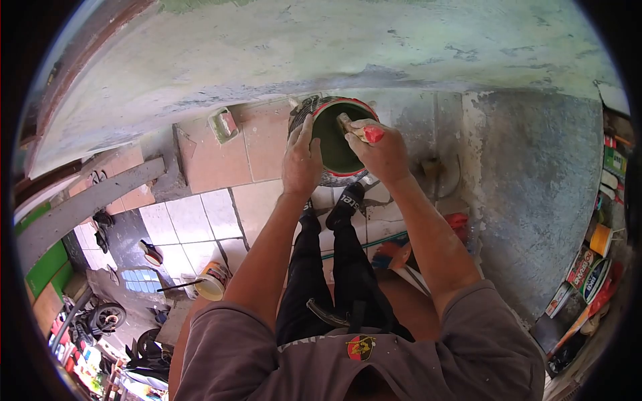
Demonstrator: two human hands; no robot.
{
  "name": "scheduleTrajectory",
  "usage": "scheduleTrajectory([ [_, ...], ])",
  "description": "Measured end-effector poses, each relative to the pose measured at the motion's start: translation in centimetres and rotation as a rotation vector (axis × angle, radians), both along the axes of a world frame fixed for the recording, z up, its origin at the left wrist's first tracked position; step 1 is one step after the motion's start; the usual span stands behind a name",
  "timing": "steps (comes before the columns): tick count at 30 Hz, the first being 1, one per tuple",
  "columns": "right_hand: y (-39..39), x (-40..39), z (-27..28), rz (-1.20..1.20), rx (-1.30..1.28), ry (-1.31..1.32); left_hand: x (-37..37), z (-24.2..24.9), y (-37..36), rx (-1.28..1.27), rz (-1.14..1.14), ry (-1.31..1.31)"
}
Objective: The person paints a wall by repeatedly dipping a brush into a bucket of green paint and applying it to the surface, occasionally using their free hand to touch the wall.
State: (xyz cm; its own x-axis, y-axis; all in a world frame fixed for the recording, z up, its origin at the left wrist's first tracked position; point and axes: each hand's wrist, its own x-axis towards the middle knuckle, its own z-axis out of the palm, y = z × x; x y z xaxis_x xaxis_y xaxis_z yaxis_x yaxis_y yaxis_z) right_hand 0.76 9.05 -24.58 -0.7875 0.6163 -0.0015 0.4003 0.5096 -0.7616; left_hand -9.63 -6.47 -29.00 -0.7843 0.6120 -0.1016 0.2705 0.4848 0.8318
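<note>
A round bucket (336, 180) with a red rim and dark patterned sides stands in front of my feet, with dark green paint (333, 148) inside. My left hand (302, 166) grips the bucket's left side, fingers stretched along the rim. Over the right part of the opening, my right hand (380, 152) is closed around a paintbrush (372, 134) with a red handle end. The brush's pale, paint-smeared end points down to the left, over the paint. My fingers partly hide the brush.
A pale green wall (374, 47) with worn patches rises just beyond the bucket. On the tiled floor lies a small tray (224, 125). A yellow-white tub (212, 281) stands left of me. Cans and packages (596, 277) line the far right. A grey beam (93, 200) crosses the left.
</note>
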Motion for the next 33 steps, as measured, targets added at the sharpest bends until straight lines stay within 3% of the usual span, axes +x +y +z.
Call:
scheduleTrajectory([
  [5, 0.0, 0.0, -0.8, 0.03, 0.025, -0.135, -0.1, 0.2, 0.0, 0.0, 0.006, -0.034],
  [8, 0.1, 0.8, -0.9, -0.05, -0.022, 0.126, -0.3, 0.5, 0.0, 0.022, 0.002, -0.075],
  [14, 1.4, 3.9, 2.0, -0.457, -0.82, 0.272, 0.1, -0.7, -0.7, 0.112, 0.076, -0.153],
  [15, 1.8, 4.8, 1.4, -0.56, -0.858, 0.222, 0.3, -0.8, -0.8, 0.132, 0.097, -0.172],
  [18, 2.1, 8.0, -1.5, -0.608, -1.203, 0.479, 0.8, 0.2, -0.8, 0.193, 0.148, -0.265],
  [21, 1.4, 9.5, -3.5, -0.817, -1.462, 0.603, 1.3, 1.0, -1.0, 0.136, 0.185, -0.24],
  [24, 0.0, 10.3, -3.1, -0.691, -1.695, 0.82, 2.3, 3.4, -1.2, 0.154, 0.216, -0.226],
  [25, -0.4, 10.6, -3.2, -0.544, -1.779, 0.923, 2.7, 4.2, -1.3, 0.143, 0.212, -0.231],
  [26, -0.9, 11.1, -2.9, -0.575, -1.805, 0.961, 3.0, 5.0, -1.4, 0.138, 0.206, -0.233],
  [31, -0.8, 8.4, 8.4, -0.557, -1.872, 1.14, 4.7, 10.0, -0.2, 0.247, 0.125, -0.227],
  [33, 0.8, 7.5, 14.6, -0.303, -1.825, 1.264, 5.3, 13.8, 1.8, 0.377, 0.093, -0.379],
])
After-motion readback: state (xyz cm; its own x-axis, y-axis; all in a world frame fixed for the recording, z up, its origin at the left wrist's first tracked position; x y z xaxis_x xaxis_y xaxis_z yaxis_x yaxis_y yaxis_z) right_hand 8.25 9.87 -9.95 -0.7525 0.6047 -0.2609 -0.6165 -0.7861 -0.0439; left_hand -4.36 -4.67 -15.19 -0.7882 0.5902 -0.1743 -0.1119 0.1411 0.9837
